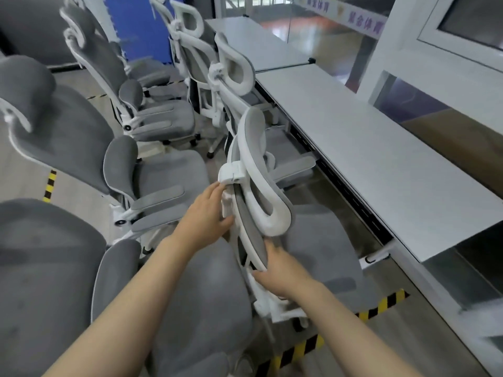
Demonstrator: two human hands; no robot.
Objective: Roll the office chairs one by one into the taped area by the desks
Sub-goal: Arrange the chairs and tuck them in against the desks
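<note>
Gripping the grey mesh white-framed office chair [253, 202] with both hands' fingers [217, 191] wrapped on its backrest, I next judge rolling it past the yellow-black floor tape [381, 308].

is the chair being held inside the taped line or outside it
Inside, mostly: the held chair sits on the desk side of the yellow-black tape. Its wheels are hidden, so full clearance cannot be told.

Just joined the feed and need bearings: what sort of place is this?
Probably an office being set up: many grey chairs crowded beside a row of bare white desks, with striped floor tape marking an area.
</note>
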